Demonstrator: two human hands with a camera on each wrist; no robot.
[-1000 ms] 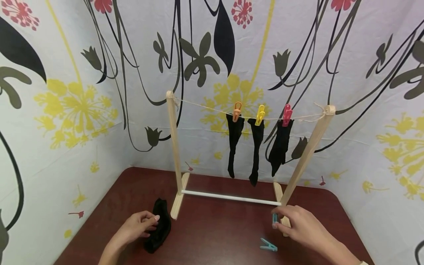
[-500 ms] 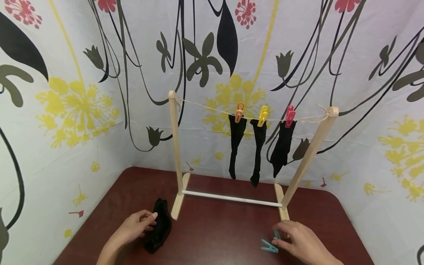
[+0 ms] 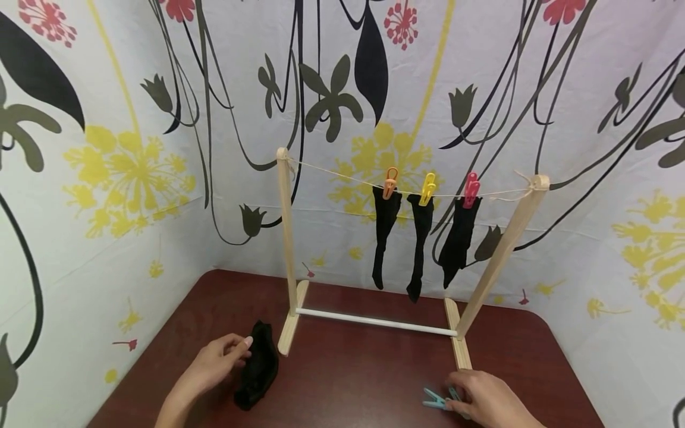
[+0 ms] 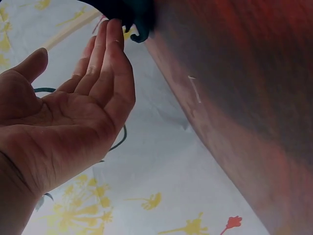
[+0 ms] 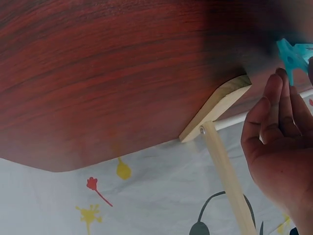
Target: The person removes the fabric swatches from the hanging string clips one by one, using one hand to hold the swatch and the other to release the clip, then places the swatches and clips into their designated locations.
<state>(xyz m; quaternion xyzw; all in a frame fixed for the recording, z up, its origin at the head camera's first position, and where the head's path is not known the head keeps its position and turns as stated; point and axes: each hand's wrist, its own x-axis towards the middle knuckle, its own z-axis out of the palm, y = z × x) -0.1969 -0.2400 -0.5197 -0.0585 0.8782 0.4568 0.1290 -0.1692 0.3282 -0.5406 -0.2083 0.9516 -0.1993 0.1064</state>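
Observation:
My left hand [image 3: 216,362] lies beside a crumpled black sock [image 3: 258,368] at the table's left; in the left wrist view its fingers are nearly straight, the thumb stands apart, and the fingertips reach the sock [image 4: 139,14]. At the right front, my right hand [image 3: 489,398] pinches a light blue clothespin [image 3: 455,395] between thumb and fingers, low over the table. The right wrist view shows blue clothespin plastic [image 5: 292,56] at the fingertips, partly cut off by the frame. A second blue clothespin [image 3: 434,399] lies on the table just left of these fingers.
A wooden rack with a left post [image 3: 287,232], right post [image 3: 503,255] and white crossbar [image 3: 374,323] stands on the dark red table [image 3: 348,374]. From its string hang three black socks [image 3: 385,232] under orange, yellow and pink clothespins. Flower-patterned fabric [image 3: 241,119] surrounds the table.
My right hand has come down toward the front with its blue clothespin, from beside the rack's right foot to the clothespin on the table. My left hand has barely moved beside the sock.

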